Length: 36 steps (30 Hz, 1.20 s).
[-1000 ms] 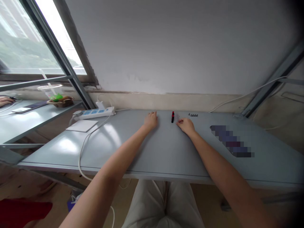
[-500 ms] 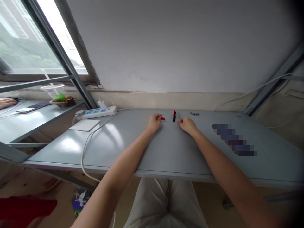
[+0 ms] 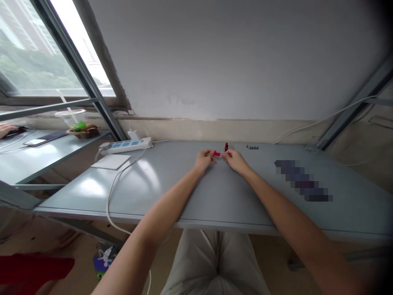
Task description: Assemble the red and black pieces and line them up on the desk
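Between the fingers of my left hand (image 3: pixel 204 159) is a small red tube-like piece (image 3: pixel 217 154), pointing right. My right hand (image 3: pixel 235 159) is pinched close to that piece's right end; whatever it holds is too small to make out, and I cannot tell whether it touches the red piece. Just behind my right fingers stands or lies a small red and black piece (image 3: pixel 226 146), its lower part hidden by the hand. Farther right, near the wall, several tiny dark grey parts (image 3: pixel 254 148) sit in a short row.
The grey desk (image 3: pixel 196 205) carries a white power strip (image 3: pixel 129 145), a white flat square (image 3: pixel 111 162) and a loose white cable (image 3: pixel 112 192) on the left. A blurred-out dark object (image 3: pixel 302 180) lies right. On the neighbouring desk, another person's hand (image 3: pixel 4 130) rests beside a cup (image 3: pixel 71 118).
Both hands have come together: my right hand moved left with its pinch, and my left hand shifted slightly right with the red piece. The red and black piece is now partly covered.
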{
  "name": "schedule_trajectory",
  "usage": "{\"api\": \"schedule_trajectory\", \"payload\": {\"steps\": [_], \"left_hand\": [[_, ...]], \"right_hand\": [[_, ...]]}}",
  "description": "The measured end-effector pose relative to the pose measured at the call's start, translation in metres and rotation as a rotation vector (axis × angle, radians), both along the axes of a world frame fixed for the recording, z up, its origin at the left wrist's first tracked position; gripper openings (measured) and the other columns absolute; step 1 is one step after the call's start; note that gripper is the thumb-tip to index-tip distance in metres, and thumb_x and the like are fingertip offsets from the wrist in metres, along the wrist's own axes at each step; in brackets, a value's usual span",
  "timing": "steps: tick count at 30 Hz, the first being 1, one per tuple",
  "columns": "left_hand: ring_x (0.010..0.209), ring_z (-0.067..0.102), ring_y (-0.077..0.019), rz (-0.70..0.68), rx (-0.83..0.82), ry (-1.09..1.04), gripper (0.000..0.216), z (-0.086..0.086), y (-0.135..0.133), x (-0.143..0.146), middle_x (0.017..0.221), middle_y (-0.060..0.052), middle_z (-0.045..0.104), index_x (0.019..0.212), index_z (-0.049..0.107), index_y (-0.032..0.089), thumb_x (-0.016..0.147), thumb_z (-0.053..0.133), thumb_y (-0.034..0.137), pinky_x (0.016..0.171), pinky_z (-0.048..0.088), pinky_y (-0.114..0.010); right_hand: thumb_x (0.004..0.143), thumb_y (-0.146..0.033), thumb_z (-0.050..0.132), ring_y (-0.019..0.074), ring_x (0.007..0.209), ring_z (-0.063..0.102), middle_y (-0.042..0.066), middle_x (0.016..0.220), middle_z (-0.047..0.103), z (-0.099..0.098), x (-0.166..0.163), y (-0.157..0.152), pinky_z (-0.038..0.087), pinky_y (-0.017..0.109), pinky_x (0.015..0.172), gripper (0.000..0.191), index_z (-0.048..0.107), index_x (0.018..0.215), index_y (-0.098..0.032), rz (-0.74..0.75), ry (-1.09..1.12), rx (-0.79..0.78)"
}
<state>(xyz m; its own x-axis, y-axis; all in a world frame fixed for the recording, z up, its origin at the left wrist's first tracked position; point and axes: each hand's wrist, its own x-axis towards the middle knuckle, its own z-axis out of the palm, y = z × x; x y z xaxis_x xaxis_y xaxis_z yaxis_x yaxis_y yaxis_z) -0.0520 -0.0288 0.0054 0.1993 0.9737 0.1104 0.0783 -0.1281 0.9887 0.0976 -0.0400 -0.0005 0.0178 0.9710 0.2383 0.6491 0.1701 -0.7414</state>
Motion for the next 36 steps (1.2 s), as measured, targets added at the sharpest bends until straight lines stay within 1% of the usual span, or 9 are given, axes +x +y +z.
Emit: {"api": "schedule_trajectory", "payload": {"steps": [3,6,11,17,21,26,30,33,36], "left_hand": [[0.053,0.055,-0.007,0.027,-0.01,0.006,0.019,-0.001,0.001,-0.001,0.088,-0.011,0.067,0.089,0.06,0.011,0.084,0.045,0.023,0.06,0.044,-0.023],[0.051,0.053,-0.0062,0.03,0.002,-0.001,0.018,-0.004,0.003,-0.001,0.086,-0.011,0.067,0.088,0.059,0.01,0.084,0.045,0.021,0.06,0.045,-0.022],[0.048,0.052,-0.0057,0.018,0.01,0.008,0.017,-0.007,0.005,0.0,0.082,-0.01,0.066,0.086,0.058,0.01,0.084,0.045,0.021,0.059,0.045,-0.023],[0.056,0.055,-0.0076,0.035,0.006,0.017,0.014,-0.007,0.004,0.001,0.08,-0.009,0.066,0.081,0.059,0.012,0.081,0.049,0.022,0.06,0.045,-0.023],[0.056,0.053,-0.0069,-0.026,-0.001,0.018,0.013,-0.004,0.001,0.0,0.081,-0.007,0.066,0.084,0.06,0.013,0.073,0.06,0.02,0.058,0.044,-0.022],[0.056,0.053,-0.0066,-0.109,-0.028,-0.019,0.015,-0.002,-0.001,-0.001,0.083,-0.007,0.066,0.084,0.061,0.014,0.07,0.061,0.018,0.056,0.043,-0.021],[0.055,0.052,-0.0065,-0.073,-0.008,-0.038,0.017,-0.002,0.002,-0.002,0.083,-0.008,0.066,0.083,0.061,0.012,0.07,0.062,0.023,0.057,0.043,-0.022],[0.056,0.051,-0.0073,-0.006,0.067,0.039,0.018,-0.003,0.005,-0.004,0.081,-0.008,0.065,0.082,0.06,0.012,0.071,0.06,0.027,0.058,0.043,-0.023],[0.061,0.051,-0.0097,0.044,0.215,0.26,0.015,-0.006,0.007,-0.004,0.077,-0.006,0.064,0.077,0.061,0.014,0.069,0.061,0.027,0.062,0.043,-0.025]], "right_hand": [[0.08,-0.031,0.047,0.0122,0.062,0.053,0.003,0.069,0.059,-0.001,0.0,0.0,0.039,0.022,0.059,0.015,0.054,0.08,-0.017,0.011,-0.015,0.049],[0.08,-0.028,0.049,0.0119,0.066,0.055,0.004,0.074,0.061,-0.002,0.0,-0.001,0.04,0.022,0.062,0.014,0.055,0.086,-0.017,0.035,-0.027,0.084],[0.078,-0.027,0.051,0.0125,0.069,0.056,0.004,0.074,0.062,0.0,0.001,-0.004,0.04,0.023,0.064,0.014,0.059,0.082,-0.016,0.083,-0.14,0.12],[0.075,-0.025,0.056,0.0146,0.074,0.056,0.005,0.083,0.063,0.002,0.005,-0.007,0.039,0.025,0.066,0.013,0.06,0.085,-0.018,0.042,-0.319,0.103],[0.075,-0.024,0.056,0.0157,0.078,0.056,0.005,0.086,0.063,0.001,0.007,-0.004,0.039,0.026,0.068,0.012,0.058,0.086,-0.019,0.023,-0.365,0.106],[0.075,-0.025,0.057,0.0161,0.078,0.056,0.005,0.084,0.061,0.0,0.008,-0.003,0.039,0.026,0.068,0.012,0.057,0.085,-0.019,0.008,-0.418,0.093],[0.072,-0.023,0.058,0.018,0.082,0.056,0.008,0.092,0.06,0.003,0.012,-0.005,0.039,0.027,0.069,0.01,0.058,0.081,-0.018,-0.012,-0.533,0.064],[0.072,-0.022,0.057,0.0196,0.08,0.057,0.009,0.087,0.062,0.007,0.02,-0.005,0.039,0.028,0.067,0.009,0.059,0.08,-0.018,-0.089,-0.588,-0.036],[0.072,-0.021,0.055,0.02,0.077,0.058,0.009,0.082,0.064,0.007,0.03,-0.001,0.039,0.027,0.065,0.012,0.061,0.082,-0.018,-0.172,-0.576,-0.08]]}}
